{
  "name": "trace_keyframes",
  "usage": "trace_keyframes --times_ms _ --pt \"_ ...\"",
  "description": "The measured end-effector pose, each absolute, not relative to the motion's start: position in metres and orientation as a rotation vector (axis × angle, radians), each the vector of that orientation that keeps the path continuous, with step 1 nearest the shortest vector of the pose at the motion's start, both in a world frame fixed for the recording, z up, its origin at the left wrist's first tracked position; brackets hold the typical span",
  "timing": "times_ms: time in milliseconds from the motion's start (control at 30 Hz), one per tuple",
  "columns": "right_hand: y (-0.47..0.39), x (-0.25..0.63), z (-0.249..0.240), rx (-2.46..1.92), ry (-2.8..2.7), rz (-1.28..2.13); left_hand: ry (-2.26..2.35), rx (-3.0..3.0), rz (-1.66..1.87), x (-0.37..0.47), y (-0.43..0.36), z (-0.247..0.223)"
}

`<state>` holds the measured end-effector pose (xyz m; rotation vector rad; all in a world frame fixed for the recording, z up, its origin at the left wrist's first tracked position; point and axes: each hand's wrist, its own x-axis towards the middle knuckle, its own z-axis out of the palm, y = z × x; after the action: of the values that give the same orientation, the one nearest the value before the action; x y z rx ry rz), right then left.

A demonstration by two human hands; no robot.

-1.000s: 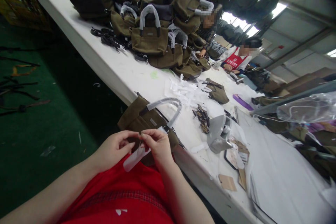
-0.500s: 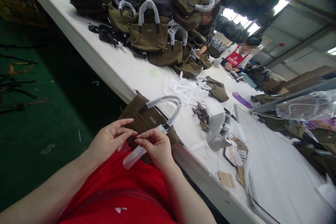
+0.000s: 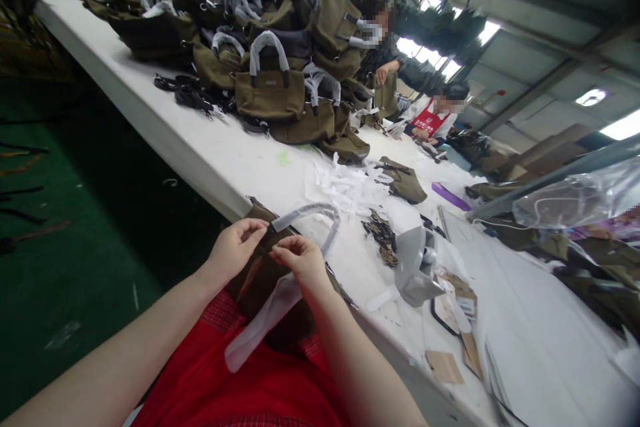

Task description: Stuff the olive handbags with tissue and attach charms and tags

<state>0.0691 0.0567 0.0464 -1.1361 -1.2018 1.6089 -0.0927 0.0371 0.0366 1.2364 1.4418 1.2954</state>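
Note:
An olive-brown handbag (image 3: 260, 272) leans in front of me against the table edge. One of its handles (image 3: 327, 210), wrapped in clear plastic, arches up over the table. My left hand (image 3: 236, 250) is over the bag's upper left part with thumb and fingertips pinched together near the handle's base. My right hand (image 3: 304, 265) pinches just right of it, above the bag. Whatever lies between the fingertips is too small to make out. A translucent white strip (image 3: 260, 327) hangs from under my right hand across the bag's front onto my red apron (image 3: 240, 387).
Many olive bags (image 3: 270, 93) with wrapped handles are piled on the white table (image 3: 190, 153). Black straps (image 3: 187, 90) lie beside them. White paper scraps (image 3: 345, 183), a grey tape dispenser (image 3: 417, 267) and cardboard tags (image 3: 445, 367) are to the right. Two people work across the table.
Both hands have moved up on the bag towards the handle base, and their fingertips are slightly farther apart. The white strip hangs lower. Across the table, a person's hand now holds up a bag.

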Motion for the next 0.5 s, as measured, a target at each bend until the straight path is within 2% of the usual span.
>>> trace_keyframes --times_ms 233,500 --pt "0.062 0.072 0.036 -1.231 -1.193 1.653 1.34 1.301 1.225 -0.076 0.087 0.026" --pt "0.06 0.076 0.034 -1.276 -1.198 1.472 1.148 1.205 1.084 -0.085 0.042 0.032"
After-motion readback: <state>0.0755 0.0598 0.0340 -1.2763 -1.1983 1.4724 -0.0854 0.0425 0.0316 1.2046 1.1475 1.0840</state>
